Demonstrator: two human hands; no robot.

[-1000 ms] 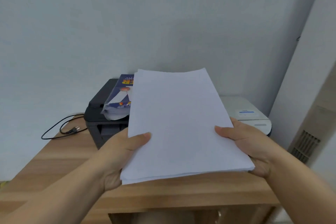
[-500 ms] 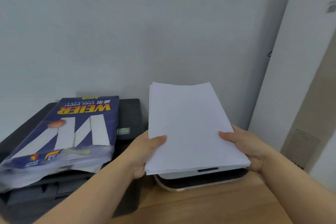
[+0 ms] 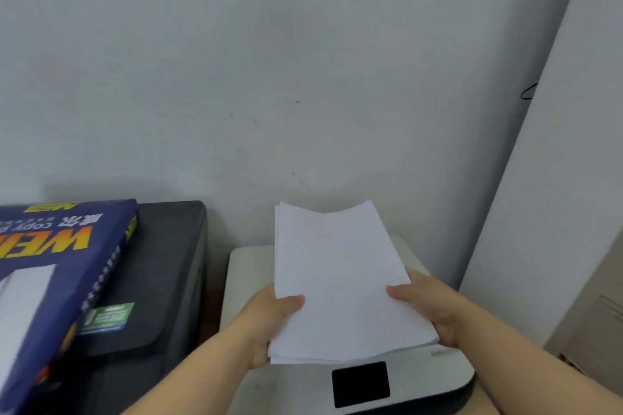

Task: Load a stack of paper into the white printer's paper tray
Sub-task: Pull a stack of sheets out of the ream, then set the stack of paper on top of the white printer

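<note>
Head view, left to right: a blue ream wrapper [image 3: 57,266] lies on a dark printer [image 3: 161,280]; beside it stands the white printer [image 3: 246,283]. The left hand [image 3: 269,323] and right hand [image 3: 428,310] each pinch a long edge of the paper stack [image 3: 340,283], thumbs on top, holding it above the white printer's lid. No tray opening is visible. Risk: the far edge bows (sheets slightly fanned), so loose sheets could likely skew or snag on insertion. The stack is plain white, fairly thin, with uneven edges.
</note>
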